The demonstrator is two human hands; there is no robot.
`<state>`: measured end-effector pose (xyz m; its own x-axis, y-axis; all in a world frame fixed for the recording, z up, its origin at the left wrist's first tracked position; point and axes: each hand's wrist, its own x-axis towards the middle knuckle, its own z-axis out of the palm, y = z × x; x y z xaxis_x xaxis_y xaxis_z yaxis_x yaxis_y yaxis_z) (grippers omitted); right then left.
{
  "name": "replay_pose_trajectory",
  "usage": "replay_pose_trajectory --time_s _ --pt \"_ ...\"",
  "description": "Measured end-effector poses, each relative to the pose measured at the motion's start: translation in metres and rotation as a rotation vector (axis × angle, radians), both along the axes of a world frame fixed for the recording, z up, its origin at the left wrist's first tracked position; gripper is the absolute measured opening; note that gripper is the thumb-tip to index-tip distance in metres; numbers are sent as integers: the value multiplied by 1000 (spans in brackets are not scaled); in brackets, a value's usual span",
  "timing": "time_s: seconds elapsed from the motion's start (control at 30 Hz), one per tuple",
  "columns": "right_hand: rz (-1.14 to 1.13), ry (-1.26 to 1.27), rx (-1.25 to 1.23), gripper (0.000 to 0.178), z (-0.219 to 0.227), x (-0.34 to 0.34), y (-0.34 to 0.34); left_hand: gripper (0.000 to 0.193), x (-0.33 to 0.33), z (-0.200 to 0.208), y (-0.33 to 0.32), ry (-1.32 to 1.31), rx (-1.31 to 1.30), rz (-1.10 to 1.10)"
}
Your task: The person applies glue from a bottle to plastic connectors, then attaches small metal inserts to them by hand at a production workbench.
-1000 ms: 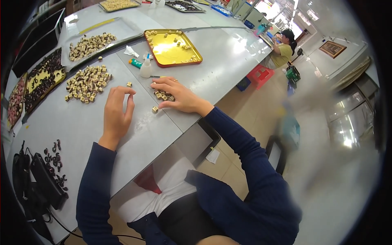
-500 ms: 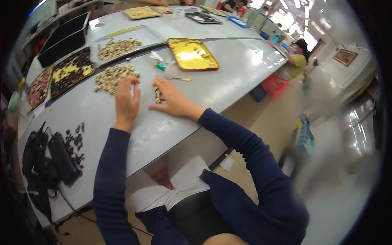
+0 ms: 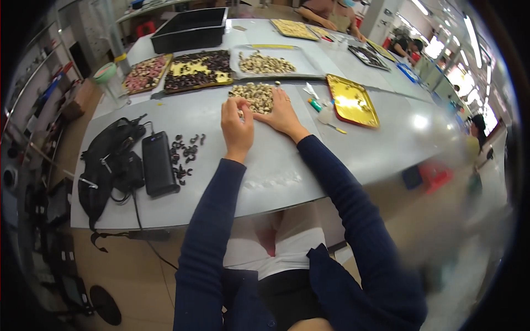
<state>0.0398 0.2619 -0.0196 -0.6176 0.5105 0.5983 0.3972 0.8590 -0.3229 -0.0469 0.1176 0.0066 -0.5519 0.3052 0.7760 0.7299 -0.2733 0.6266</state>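
A heap of small cream-and-dark pieces (image 3: 255, 95) lies on the grey table (image 3: 265, 182) in front of me. My right hand (image 3: 282, 113) rests along the heap's right side, fingers stretched out and thumb apart. Close to the heap's near left side is my left hand (image 3: 237, 126), its fingers curled in toward the thumb. Pale pieces show by those fingertips, but whether they are gripped is too small to tell. Directly behind the heap, a clear tray (image 3: 305, 62) holds more of the same pieces.
Left of it stand a tray of dark pieces (image 3: 201, 77) and a pinkish tray (image 3: 144, 76). A black bin (image 3: 190, 33) stands behind. A gold tray (image 3: 353, 102) and a green-capped tube (image 3: 314, 105) are right. Near left lie a black power bank (image 3: 158, 165) and dark scraps (image 3: 185, 157).
The view has turned left. My right hand, earlier cupped beside a small separate group of pieces, has moved left against the heap. My left hand stays curled, now closer to the right one.
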Motion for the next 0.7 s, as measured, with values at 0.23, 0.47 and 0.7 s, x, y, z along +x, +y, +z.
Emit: replay_pose_trajectory --time_s 0.23,0.47,0.7 --pt "16 417 109 59 13 24 -5 4 -5 -1 -18 -45 7 68" --pt "53 691 -58 9 18 49 -10 9 0 -3 -35 5 -71 95" --pt "192 723 -298 11 8 50 -7 15 8 -3 -32 192 -215 143"
